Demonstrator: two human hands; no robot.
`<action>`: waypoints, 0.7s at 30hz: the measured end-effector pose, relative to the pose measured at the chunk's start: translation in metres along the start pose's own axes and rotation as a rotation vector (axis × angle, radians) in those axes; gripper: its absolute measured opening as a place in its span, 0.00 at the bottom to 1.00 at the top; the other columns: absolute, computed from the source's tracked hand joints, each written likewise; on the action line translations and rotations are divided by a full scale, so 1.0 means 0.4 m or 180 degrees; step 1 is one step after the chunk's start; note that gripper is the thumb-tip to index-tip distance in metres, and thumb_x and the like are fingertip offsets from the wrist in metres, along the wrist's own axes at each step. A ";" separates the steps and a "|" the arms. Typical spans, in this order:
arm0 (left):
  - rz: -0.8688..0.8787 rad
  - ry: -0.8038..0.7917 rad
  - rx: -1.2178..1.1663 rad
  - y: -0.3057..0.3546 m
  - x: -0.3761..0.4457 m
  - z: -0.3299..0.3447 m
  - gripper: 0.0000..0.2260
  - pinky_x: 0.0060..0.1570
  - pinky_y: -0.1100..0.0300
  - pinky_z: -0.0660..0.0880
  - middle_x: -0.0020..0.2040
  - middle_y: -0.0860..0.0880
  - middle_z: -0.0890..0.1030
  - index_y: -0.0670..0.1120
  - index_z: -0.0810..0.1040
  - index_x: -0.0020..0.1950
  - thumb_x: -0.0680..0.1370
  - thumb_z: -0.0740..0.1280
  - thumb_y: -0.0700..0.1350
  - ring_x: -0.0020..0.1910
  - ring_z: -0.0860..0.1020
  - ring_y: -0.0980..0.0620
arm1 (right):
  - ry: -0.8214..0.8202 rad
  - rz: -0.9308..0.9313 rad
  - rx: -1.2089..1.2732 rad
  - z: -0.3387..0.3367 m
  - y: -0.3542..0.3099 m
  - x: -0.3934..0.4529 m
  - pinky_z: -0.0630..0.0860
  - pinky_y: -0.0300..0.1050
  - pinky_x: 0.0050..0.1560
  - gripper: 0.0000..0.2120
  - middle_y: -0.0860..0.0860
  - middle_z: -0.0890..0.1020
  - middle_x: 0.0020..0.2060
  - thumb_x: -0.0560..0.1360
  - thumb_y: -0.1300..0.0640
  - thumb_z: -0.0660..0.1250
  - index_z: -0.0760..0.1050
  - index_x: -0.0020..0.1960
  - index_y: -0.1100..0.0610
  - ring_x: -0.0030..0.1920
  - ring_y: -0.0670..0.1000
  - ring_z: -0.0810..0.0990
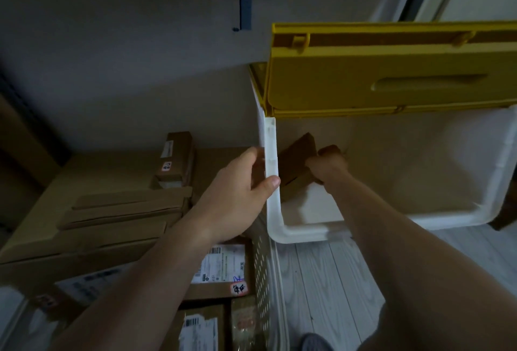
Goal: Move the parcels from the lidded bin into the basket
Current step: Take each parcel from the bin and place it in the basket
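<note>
Showing, at far left, the basket (264, 280), a white perforated-walled container already holding many parcels: flat brown cartons stacked in layers (123, 210), one small carton standing on edge near the wall (176, 160), and labelled boxes at the near end (221, 266); well filled, with little free room visible on top. Next rightward, left hand (237, 191) gripping the left rim of the lidded bin (271, 182), thumb over the inner edge and fingers curled round the outside, apparently steadying it. Lidded bin white, its yellow lid (391, 70) swung up and standing open behind. Inside, near the left wall, a brown cardboard parcel (298, 154), tilted with one corner raised, resting on the bin floor; possibly a second carton beneath it, too dark to tell. Rest of the bin interior bare as far as visible. Right hand (327, 163) reaching down into the bin, fingers curled on the parcel's right edge; fingertips hidden, so depth of grasp uncertain. Parcel judged light, rigid and dry: stiff cardboard, unlikely to deform or slip, contents unknown, so best handled without squeezing. Best hold judged across opposite long edges, or under the raised corner, lifted clear of the rim before carrying left to the basket.
</note>
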State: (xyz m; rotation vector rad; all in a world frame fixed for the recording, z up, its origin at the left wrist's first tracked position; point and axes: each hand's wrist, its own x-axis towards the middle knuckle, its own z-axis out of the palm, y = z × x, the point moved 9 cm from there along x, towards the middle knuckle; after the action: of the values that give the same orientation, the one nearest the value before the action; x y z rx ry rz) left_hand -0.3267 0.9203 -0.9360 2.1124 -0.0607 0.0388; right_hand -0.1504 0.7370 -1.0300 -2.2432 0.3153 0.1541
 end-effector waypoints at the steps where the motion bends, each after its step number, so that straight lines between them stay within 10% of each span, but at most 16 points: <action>1: -0.0068 -0.0048 -0.0152 0.000 -0.005 0.004 0.19 0.58 0.63 0.77 0.64 0.57 0.79 0.53 0.69 0.74 0.83 0.65 0.51 0.60 0.80 0.58 | -0.0012 0.0044 0.0168 -0.016 0.001 -0.014 0.82 0.55 0.52 0.16 0.58 0.79 0.48 0.77 0.55 0.68 0.72 0.60 0.62 0.52 0.60 0.81; 7: -0.0065 -0.0103 -0.0259 0.022 -0.061 0.006 0.20 0.58 0.53 0.81 0.64 0.55 0.80 0.53 0.68 0.74 0.82 0.66 0.48 0.55 0.83 0.56 | -0.0083 0.0094 0.0786 -0.117 0.013 -0.081 0.82 0.62 0.55 0.02 0.58 0.81 0.50 0.78 0.57 0.67 0.75 0.47 0.55 0.52 0.60 0.81; 12: -0.0042 -0.0081 0.0128 0.042 -0.105 -0.018 0.23 0.43 0.68 0.77 0.56 0.64 0.77 0.55 0.65 0.76 0.82 0.66 0.48 0.53 0.81 0.63 | -0.0190 0.0186 0.1181 -0.216 0.051 -0.167 0.80 0.53 0.45 0.09 0.58 0.79 0.55 0.82 0.58 0.63 0.71 0.62 0.57 0.54 0.58 0.79; 21: 0.0115 -0.0084 0.0270 0.092 -0.195 -0.052 0.18 0.51 0.64 0.77 0.60 0.61 0.78 0.58 0.71 0.70 0.82 0.67 0.47 0.55 0.81 0.63 | -0.0113 0.0372 0.2236 -0.370 0.180 -0.350 0.78 0.54 0.41 0.15 0.58 0.76 0.58 0.80 0.56 0.66 0.74 0.66 0.55 0.53 0.59 0.78</action>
State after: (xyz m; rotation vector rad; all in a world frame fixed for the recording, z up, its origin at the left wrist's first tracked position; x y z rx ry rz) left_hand -0.4069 0.9213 -0.8978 2.1969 -0.1149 0.0354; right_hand -0.3042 0.6032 -0.9589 -1.5271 0.4075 0.1204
